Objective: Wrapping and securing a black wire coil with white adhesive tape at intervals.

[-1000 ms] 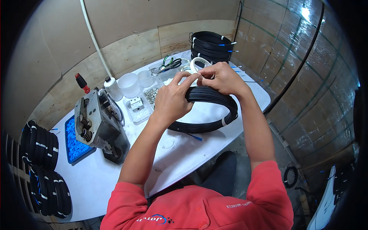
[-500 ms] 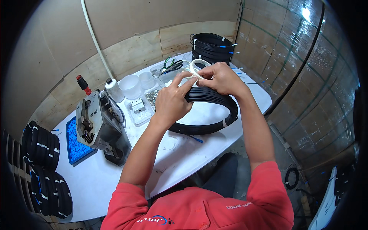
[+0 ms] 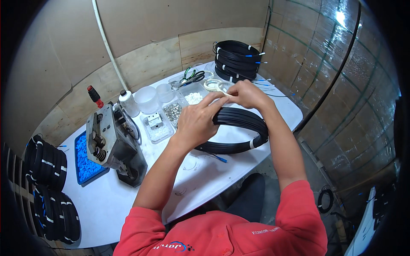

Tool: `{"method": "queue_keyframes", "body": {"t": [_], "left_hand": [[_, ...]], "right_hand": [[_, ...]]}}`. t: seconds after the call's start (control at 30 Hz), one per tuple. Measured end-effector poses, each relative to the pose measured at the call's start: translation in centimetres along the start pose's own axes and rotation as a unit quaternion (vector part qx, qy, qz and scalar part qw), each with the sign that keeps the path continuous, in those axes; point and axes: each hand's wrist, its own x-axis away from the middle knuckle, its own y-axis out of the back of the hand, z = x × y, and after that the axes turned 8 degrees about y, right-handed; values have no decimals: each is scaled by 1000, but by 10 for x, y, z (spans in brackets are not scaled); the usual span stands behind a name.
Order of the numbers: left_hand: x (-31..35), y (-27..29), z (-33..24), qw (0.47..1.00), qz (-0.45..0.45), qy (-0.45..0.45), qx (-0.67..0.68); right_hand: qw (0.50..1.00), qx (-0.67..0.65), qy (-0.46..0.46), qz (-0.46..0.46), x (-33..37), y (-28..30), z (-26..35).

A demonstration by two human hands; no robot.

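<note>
A coil of black cable (image 3: pixel 241 116) stands tilted over the table in front of me, with a white tape band on its lower right side. My left hand (image 3: pixel 197 118) is closed round the coil's upper left part, its fingertips reaching toward the right hand. Just above the coil, my right hand (image 3: pixel 248 94) pinches a roll of whitish tape (image 3: pixel 224 85). The fingertips of both hands meet at the coil's top, where the tape strip is mostly hidden. A blue-tipped cable end (image 3: pixel 220 158) sticks out below the coil.
Behind the hands lie another tape roll (image 3: pixel 211 85), scissors (image 3: pixel 196 77) and trays of small white (image 3: pixel 194 98) and metal parts (image 3: pixel 173 112). A metal press (image 3: pixel 113 138) stands left, beside a tray of blue pieces (image 3: pixel 85 160). Stacked cable coils (image 3: pixel 237 62) stand at the back right.
The tape roll in my right hand has come down and tilted flatter toward the coil. Both hands have shifted slightly nearer and right, uncovering the white parts and the second roll.
</note>
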Motion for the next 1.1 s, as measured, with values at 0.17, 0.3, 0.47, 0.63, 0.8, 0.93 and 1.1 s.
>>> {"method": "queue_keyframes", "body": {"t": [0.17, 0.3, 0.47, 0.63, 0.8, 0.93, 1.1], "left_hand": [[1, 3, -1, 998, 9, 68, -6], [-7, 5, 0, 996, 34, 79, -31], [-14, 1, -3, 995, 40, 85, -38], [-18, 2, -1, 994, 50, 100, -17], [-15, -1, 4, 996, 14, 84, 14], [-9, 1, 23, 997, -6, 73, 26], [-9, 3, 27, 996, 2, 83, 24]], "right_hand": [[997, -32, -18, -71, 12, -7, -20], [995, -42, 37, -85, 12, 16, 8], [992, 45, 106, -47, 8, 37, 28], [998, 46, 45, 11, 4, 41, 41], [999, -3, 52, -8, 5, 38, 22], [1000, -5, 31, 5, 8, 25, -12], [981, -184, 5, -62, 14, 25, -12]]}}
